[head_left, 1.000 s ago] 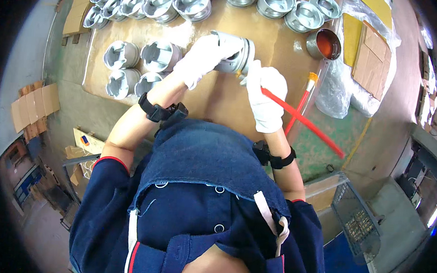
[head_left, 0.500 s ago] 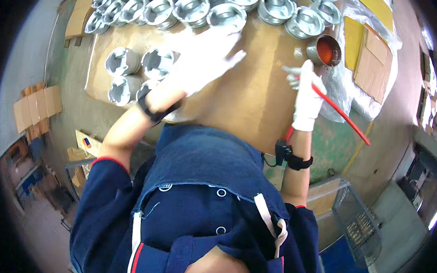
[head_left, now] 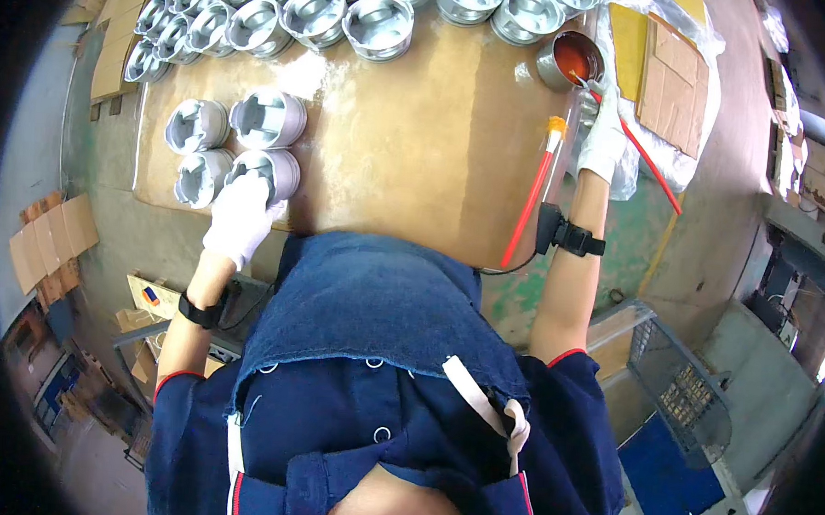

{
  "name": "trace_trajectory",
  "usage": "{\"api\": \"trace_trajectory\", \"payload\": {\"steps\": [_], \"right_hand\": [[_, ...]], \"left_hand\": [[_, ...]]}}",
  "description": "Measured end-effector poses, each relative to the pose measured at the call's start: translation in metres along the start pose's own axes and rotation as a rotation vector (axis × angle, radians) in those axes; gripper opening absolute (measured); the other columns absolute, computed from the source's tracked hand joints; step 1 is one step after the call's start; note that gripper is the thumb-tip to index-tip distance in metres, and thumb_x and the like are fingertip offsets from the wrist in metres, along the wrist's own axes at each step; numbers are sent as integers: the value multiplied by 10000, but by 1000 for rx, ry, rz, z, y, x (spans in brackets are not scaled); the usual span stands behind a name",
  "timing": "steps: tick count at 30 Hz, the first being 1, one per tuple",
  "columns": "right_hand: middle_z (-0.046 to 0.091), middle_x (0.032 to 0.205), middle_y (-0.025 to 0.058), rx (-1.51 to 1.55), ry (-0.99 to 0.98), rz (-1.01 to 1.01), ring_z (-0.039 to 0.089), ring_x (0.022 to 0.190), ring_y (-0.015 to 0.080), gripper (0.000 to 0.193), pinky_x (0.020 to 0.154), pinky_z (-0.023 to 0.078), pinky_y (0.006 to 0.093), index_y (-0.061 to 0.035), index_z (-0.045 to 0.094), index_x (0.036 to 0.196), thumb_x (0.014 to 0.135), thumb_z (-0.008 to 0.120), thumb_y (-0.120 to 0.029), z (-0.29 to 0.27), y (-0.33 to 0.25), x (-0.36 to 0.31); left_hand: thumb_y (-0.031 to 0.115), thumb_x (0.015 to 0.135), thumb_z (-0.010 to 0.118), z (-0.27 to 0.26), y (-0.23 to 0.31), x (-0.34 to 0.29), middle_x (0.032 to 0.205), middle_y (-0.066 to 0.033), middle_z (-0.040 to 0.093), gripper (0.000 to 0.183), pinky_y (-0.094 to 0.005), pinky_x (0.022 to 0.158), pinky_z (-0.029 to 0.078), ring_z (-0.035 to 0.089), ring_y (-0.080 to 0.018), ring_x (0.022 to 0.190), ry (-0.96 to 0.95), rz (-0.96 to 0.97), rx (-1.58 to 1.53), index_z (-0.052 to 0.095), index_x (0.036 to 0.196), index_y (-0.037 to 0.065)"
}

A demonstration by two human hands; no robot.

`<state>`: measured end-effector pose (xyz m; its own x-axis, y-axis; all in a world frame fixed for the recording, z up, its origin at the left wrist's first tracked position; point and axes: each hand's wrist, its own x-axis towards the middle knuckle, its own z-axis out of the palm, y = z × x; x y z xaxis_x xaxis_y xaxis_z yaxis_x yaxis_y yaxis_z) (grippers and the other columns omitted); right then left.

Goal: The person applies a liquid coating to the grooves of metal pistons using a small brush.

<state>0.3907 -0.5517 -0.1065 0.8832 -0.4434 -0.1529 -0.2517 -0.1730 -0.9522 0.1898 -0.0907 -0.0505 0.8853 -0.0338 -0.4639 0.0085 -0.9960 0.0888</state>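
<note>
My white-gloved left hand (head_left: 239, 220) is at the near right one of a small group of silver metal pistons, fingers closed on the near rim of that piston (head_left: 282, 172). Beside it stand the other pistons (head_left: 195, 126) of the group, hollow side up. In my gloved right hand (head_left: 604, 137) is a thin brush with a red handle (head_left: 654, 167), its handle pointing back to the right. The brush tip reaches into a metal cup (head_left: 557, 72) of orange-red liquid at the table's far right.
A second red-handled brush (head_left: 529, 207) with orange bristles lies along the table's right edge. Rows of pistons (head_left: 317, 16) line the far side of the table (head_left: 399, 137). Cardboard (head_left: 673, 85) on plastic wrap sits beyond the cup, and a wire cart (head_left: 682, 398) stands at lower right.
My left hand has come down from mid-table to the near right piston. My right hand has moved forward to the cup, bringing the brush tip into it. The whole view has shifted slightly.
</note>
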Motion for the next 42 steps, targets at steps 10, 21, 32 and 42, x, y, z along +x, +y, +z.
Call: {"api": "trace_trajectory", "payload": {"steps": [10,21,32,42], "right_hand": [[745,883,123,159,-150,-52,671,702,146,521,663,507,270,27,716,1018,1054,463,-427,32,-66,-81],[731,759,127,133,-321,-164,638,668,139,484,687,486,278,71,734,894,1060,484,-309,81,-98,-173],[664,619,73,337,-330,115,562,541,101,517,558,426,255,-7,715,739,1011,555,-416,75,-67,-104],[524,579,121,-325,-341,-633,512,540,291,371,527,390,417,-66,557,622,977,596,-170,63,-37,-169]], "left_hand": [[273,1012,586,-38,54,49,992,26,633,287,-180,561,418,528,-11,706,-50,-169,-1756,674,1222,98],[266,1043,518,-45,109,81,974,58,575,332,-191,583,429,496,-19,752,-149,49,-2191,533,1346,132],[343,960,601,-72,98,88,1064,-54,670,443,-336,737,525,637,-165,915,-84,390,-1593,600,1302,62],[501,929,587,-43,134,121,951,-171,702,500,-413,772,501,661,-320,865,-44,358,-1045,681,993,15]]}}
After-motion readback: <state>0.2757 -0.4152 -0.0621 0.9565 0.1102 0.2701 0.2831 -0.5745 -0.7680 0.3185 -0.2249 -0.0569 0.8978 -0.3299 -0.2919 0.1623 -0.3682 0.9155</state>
